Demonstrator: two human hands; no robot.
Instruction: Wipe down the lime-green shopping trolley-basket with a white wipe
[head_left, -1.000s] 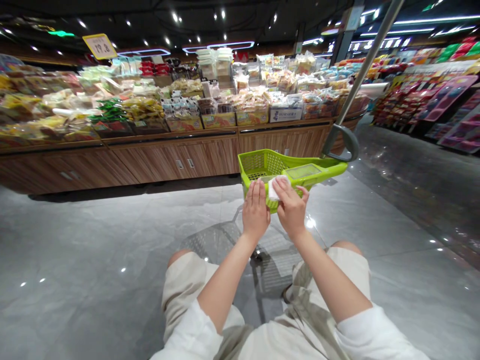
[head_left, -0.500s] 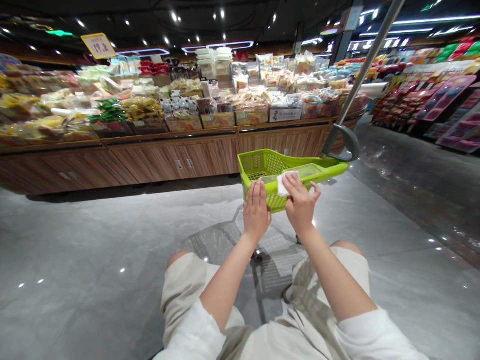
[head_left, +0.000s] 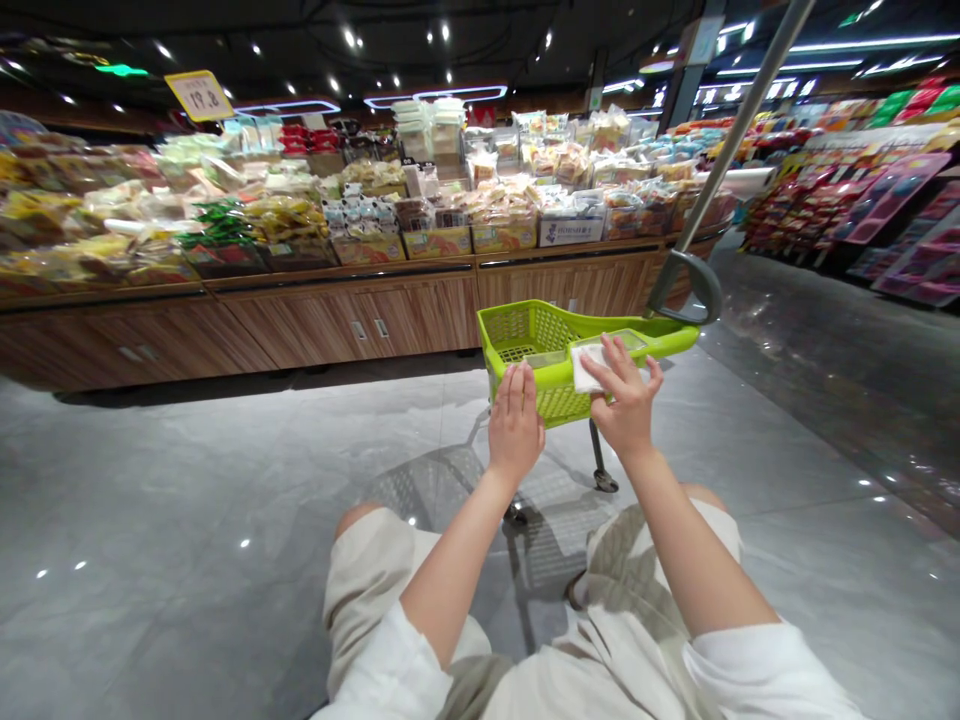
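White cloth point(head_left: 583, 380) against green basket point(head_left: 559, 403)

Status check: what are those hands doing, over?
Left hand on green basket. Right hand presses white cloth to its rim. Nothing visibly blocking the cloth.

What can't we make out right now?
Head view:
White cloth: partly covered by the right hand; underside unseen.
Green basket: part of near wall blocked by the left hand.
Metal pole: upper end cut off by the top edge.
Price sign: small top line too blurred to read.
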